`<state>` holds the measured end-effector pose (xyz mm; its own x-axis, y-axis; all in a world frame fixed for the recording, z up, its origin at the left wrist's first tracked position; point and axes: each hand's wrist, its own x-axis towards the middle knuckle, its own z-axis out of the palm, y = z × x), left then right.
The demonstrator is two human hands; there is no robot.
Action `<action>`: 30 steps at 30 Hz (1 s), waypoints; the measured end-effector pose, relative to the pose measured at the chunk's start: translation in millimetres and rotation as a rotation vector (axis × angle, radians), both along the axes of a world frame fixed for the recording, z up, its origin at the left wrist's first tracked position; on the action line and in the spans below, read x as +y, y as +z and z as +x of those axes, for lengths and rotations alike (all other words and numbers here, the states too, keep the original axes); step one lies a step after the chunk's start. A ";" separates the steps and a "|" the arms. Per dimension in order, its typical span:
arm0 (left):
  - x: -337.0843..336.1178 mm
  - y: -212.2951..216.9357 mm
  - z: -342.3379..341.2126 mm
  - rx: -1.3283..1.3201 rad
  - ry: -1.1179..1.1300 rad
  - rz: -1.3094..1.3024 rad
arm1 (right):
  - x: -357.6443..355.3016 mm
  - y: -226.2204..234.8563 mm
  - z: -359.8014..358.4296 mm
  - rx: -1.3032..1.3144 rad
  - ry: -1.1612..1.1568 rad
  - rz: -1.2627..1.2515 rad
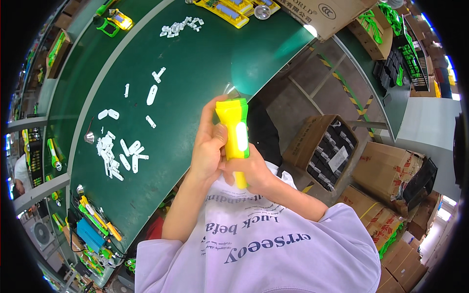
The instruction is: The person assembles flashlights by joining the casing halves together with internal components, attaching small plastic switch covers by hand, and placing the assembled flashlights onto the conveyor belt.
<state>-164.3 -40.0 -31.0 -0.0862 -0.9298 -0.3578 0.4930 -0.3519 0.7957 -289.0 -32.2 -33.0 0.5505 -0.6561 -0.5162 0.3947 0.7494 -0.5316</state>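
Note:
Upright in front of my chest is a yellow and green flashlight [230, 117] with a bright white strip along its side. A clear cone-shaped piece [231, 91] shows at its head end. My left hand [207, 149] is closed around the upper body, its thumb lying on the yellow side. Lower down, the fingers of my right hand [254, 171] wrap the handle, and the yellow tail end sticks out below them. Some fingers of both hands are hidden behind the flashlight. A pale patch of light falls on the green table [195, 73] beyond it.
Loose white plastic parts [108, 154] lie in a pile on the left, with more small white pieces [178, 28] farther back. Yellow housings [227, 12] sit at the far edge. Tools and a blue part [90, 233] crowd the lower left. An open carton [322, 151] stands right.

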 end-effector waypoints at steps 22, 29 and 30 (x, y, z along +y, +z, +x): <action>9.3 1.4 -0.4 0.058 0.170 -0.030 | 1.9 -5.7 -3.5 -0.051 0.080 0.047; 12.9 -2.8 10.6 0.004 0.058 -0.119 | 2.2 -6.4 -3.8 -0.119 0.088 0.066; 12.8 -1.9 9.6 0.004 0.059 -0.119 | 2.3 -6.7 -3.7 -0.138 0.083 0.072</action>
<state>-154.7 -27.2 -32.9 -0.0316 -0.9692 -0.2442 0.5133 -0.2254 0.8281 -292.7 -29.9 -39.7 0.6702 -0.5694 -0.4760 0.3957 0.8168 -0.4199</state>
